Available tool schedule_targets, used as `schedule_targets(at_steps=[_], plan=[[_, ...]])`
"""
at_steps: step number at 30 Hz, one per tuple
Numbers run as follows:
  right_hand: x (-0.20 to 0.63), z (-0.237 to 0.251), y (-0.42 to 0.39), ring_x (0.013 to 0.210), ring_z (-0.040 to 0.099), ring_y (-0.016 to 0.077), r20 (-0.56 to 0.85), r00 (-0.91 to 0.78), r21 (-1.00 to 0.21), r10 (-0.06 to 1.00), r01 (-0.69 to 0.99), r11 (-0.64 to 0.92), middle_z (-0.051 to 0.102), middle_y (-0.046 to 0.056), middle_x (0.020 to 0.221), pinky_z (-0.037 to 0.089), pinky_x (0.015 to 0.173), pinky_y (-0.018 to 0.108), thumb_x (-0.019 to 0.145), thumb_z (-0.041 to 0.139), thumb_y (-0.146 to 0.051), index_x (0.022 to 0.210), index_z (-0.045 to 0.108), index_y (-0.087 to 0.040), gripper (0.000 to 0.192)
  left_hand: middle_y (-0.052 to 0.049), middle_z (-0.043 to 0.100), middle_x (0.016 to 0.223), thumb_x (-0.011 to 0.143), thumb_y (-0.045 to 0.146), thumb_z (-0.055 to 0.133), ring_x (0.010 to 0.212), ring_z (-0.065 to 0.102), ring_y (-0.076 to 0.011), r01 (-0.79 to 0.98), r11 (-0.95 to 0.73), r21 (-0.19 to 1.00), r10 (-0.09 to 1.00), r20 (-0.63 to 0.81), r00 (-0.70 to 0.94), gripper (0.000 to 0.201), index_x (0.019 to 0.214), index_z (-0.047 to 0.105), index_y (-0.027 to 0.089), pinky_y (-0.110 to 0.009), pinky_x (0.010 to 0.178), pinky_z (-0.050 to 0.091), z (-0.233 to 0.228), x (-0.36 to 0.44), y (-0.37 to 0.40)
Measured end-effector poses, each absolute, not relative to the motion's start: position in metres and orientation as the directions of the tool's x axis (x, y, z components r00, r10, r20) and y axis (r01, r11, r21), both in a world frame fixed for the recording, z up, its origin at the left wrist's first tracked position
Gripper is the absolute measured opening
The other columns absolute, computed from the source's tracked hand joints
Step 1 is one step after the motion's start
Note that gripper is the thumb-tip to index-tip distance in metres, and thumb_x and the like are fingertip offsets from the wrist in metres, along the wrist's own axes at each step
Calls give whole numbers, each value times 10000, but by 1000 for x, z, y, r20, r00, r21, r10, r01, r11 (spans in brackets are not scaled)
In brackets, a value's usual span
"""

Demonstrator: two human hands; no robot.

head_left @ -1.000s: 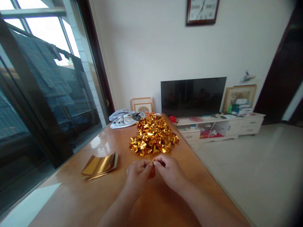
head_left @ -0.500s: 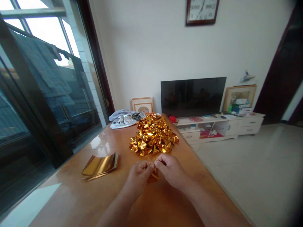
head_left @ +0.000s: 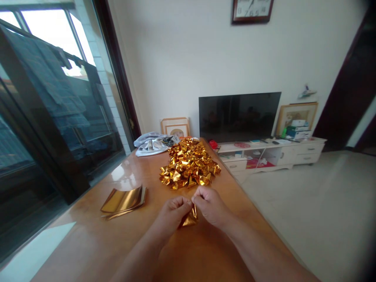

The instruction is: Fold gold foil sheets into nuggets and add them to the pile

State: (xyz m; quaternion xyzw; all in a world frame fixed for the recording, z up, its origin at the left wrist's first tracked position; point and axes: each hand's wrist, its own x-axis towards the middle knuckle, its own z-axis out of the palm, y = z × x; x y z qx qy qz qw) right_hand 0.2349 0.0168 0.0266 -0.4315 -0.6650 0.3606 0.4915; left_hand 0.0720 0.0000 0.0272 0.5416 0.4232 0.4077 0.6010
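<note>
My left hand (head_left: 172, 214) and my right hand (head_left: 212, 205) meet over the wooden table (head_left: 96, 250), fingertips pinched together on a small piece of gold foil paper (head_left: 190, 219). The folded paper hangs below my fingers, just above the tabletop. Beyond my hands lies a heap of several folded gold foil pieces (head_left: 188, 163). A stack of flat gold foil sheets (head_left: 123, 200) rests to the left of my left hand.
A grey cloth bundle (head_left: 151, 143) lies at the table's far end, with picture frames (head_left: 175, 127) behind it. A dark TV (head_left: 239, 116) stands on a white low cabinet (head_left: 276, 154) to the right. Glass doors line the left side; tiled floor is right of the table.
The gold piece between my fingers has come down and opened out below my hands. The view has tilted slightly downward.
</note>
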Motion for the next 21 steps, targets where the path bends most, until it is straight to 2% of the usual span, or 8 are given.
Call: schedule_targets(at_steps=[3, 8, 11, 15, 21], plan=[[234, 23, 20, 613, 451, 115, 340, -158, -894, 927, 250, 371, 499, -45, 634, 348, 568, 232, 804, 568, -222, 656, 507, -192, 163, 56, 485, 498, 792, 498, 717, 416, 325, -45, -34, 68, 997, 961, -56, 269, 396, 673, 558, 155, -180, 427, 211, 30, 75, -1], [237, 21, 24, 633, 491, 126, 281, -219, -927, 935, 189, 323, 564, -24, 665, 393, 595, 238, 864, 568, -348, 720, 579, -178, 223, 54, 495, 511, 769, 462, 744, 430, 354, -43, -71, 51, 996, 974, -34, 222, 375, 673, 561, 150, -170, 440, 258, 34, 73, -2], [240, 22, 25, 621, 500, 132, 283, -168, -934, 944, 174, 311, 574, -15, 646, 394, 590, 245, 903, 523, -398, 722, 596, -175, 296, 56, 487, 521, 762, 455, 753, 445, 365, -43, -101, 61, 993, 977, -39, 209, 368, 685, 567, 147, -166, 451, 277, 35, 72, -2], [242, 24, 25, 614, 503, 135, 272, -86, -944, 959, 171, 283, 569, -18, 632, 383, 573, 245, 893, 526, -384, 717, 591, -180, 277, 49, 498, 526, 742, 484, 761, 453, 388, -49, -121, 71, 990, 976, -44, 213, 391, 681, 580, 143, -173, 461, 308, 35, 71, -1], [239, 28, 21, 623, 493, 131, 321, -79, -924, 944, 191, 331, 558, -32, 644, 392, 596, 242, 846, 561, -321, 717, 578, -190, 185, 22, 558, 565, 724, 510, 763, 493, 469, -70, -133, 41, 990, 982, -15, 189, 411, 683, 597, 137, -193, 507, 400, 31, 71, 3]])
